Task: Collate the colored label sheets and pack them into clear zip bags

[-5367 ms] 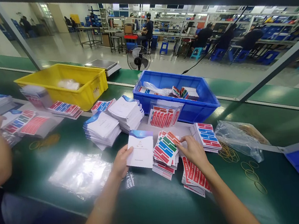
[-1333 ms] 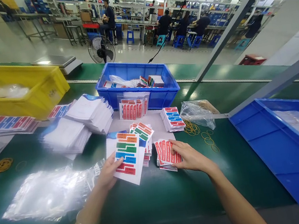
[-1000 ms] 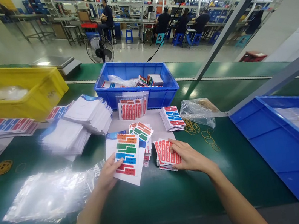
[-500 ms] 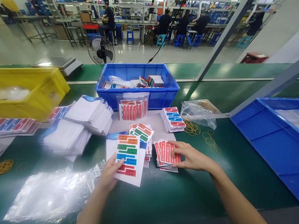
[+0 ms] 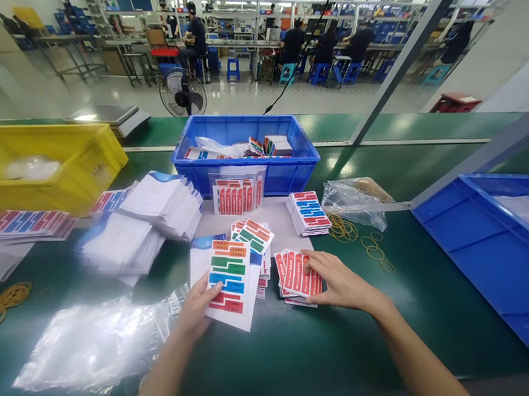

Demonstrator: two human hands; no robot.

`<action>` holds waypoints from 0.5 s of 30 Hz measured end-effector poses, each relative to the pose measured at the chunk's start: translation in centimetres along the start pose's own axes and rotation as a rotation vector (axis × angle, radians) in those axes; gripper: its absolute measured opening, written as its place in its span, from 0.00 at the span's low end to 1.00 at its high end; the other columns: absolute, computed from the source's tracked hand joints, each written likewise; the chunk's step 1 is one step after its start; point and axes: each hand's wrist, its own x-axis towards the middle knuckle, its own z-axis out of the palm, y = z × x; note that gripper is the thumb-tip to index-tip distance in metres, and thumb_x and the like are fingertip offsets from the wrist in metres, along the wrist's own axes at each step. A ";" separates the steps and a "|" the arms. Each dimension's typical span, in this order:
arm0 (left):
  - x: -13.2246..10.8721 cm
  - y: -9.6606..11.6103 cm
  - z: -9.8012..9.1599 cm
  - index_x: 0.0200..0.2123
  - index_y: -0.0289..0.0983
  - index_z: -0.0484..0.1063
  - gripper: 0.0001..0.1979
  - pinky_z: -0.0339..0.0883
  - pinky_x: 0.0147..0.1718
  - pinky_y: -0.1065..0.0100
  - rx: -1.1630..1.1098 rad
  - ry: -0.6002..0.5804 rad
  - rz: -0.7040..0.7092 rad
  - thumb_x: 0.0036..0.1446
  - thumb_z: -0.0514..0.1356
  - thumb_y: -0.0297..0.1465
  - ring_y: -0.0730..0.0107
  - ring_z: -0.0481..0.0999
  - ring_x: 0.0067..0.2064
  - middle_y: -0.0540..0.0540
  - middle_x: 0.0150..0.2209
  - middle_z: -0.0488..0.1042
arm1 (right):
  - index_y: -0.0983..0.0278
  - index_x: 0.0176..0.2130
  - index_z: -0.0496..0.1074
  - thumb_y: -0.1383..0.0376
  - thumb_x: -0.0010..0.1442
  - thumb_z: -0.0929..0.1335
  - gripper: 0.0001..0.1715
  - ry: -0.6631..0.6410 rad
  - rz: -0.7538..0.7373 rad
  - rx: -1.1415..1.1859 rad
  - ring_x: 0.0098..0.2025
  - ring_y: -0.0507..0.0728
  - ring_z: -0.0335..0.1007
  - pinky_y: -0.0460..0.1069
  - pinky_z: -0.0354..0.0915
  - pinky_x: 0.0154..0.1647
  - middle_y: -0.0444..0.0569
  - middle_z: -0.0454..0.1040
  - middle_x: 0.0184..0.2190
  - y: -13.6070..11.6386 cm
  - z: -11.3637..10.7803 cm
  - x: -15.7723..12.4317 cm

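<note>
Between the thumb and fingers of my left hand (image 5: pixel 199 307) is a sticker sheet (image 5: pixel 229 275) with orange, green, blue and red strips, lying over a white sheet (image 5: pixel 244 317). My right hand (image 5: pixel 342 279) has its fingers closed on the right edge of the top red label card (image 5: pixel 295 274), on a fanned pile of such cards. Whether one card or several are pinched cannot be made out. Behind the held sheet lies a loose pile of multicoloured sticker sheets (image 5: pixel 255 234), partly covered. A stack of red and blue sticker sheets (image 5: pixel 310 210) stands beyond my right hand.
A blue bin (image 5: pixel 248 177) with cards stands at the back; another blue bin (image 5: pixel 477 257) is at right. At left are a yellow bin (image 5: pixel 101 164), white booklets (image 5: pixel 158 202) and clear plastic bags (image 5: pixel 86 346). Rubber bands (image 5: pixel 343 229) lie right of centre.
The whole view has shifted slightly, so things appear a little lower and further right. Both hands keep nearly the same position and grip.
</note>
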 end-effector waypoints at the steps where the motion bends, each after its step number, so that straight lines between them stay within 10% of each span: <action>1: 0.0 0.0 0.0 0.46 0.38 0.69 0.14 0.71 0.42 0.65 -0.001 -0.002 0.000 0.55 0.61 0.31 0.63 0.78 0.42 0.45 0.42 0.77 | 0.60 0.38 0.64 0.49 0.47 0.71 0.25 -0.011 -0.006 -0.016 0.62 0.65 0.50 0.59 0.53 0.59 0.57 0.59 0.60 -0.2 0.1 -0.1; 8: 0.0 -0.1 -0.1 0.48 0.37 0.67 0.16 0.72 0.43 0.64 -0.005 0.001 -0.015 0.55 0.61 0.30 0.62 0.77 0.43 0.43 0.43 0.77 | 0.61 0.38 0.65 0.57 0.56 0.66 0.12 -0.054 -0.007 -0.030 0.63 0.63 0.50 0.57 0.56 0.58 0.55 0.54 0.64 -0.4 0.5 -0.9; 15: 0.1 -0.1 -0.1 0.47 0.36 0.67 0.16 0.72 0.42 0.64 0.005 0.001 -0.004 0.55 0.61 0.31 0.61 0.77 0.43 0.43 0.43 0.77 | 0.64 0.49 0.65 0.61 0.56 0.65 0.21 -0.066 0.013 -0.039 0.64 0.63 0.51 0.57 0.59 0.59 0.56 0.57 0.62 -0.9 -0.1 -1.0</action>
